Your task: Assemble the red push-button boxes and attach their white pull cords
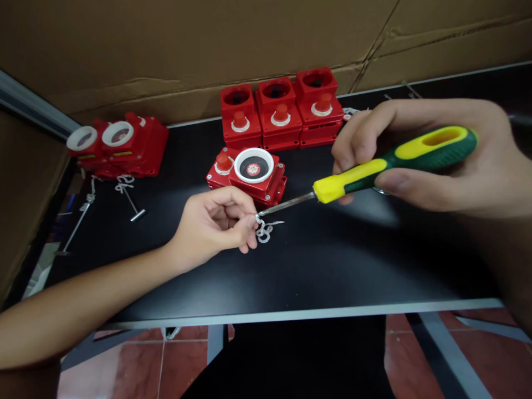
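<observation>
My right hand [415,149] grips the yellow and green handle of a screwdriver [366,169], its metal shaft slanting down to the left. Thumb and fingers of my left hand [222,219] pinch a whitish knotted cord [264,230] right at the screwdriver's tip. Whether the tip goes into the knot or only touches it is too small to tell. Just behind my left hand lies a red alarm box [249,174] with a white ring around a dark round face and a red knob at its left.
Three red housings [280,111] with open round holes stand in a row at the back. Two red boxes with white rings [118,144] sit at the left, with small metal hammers [135,208] on cords. Cardboard [166,50] walls the black table [316,271].
</observation>
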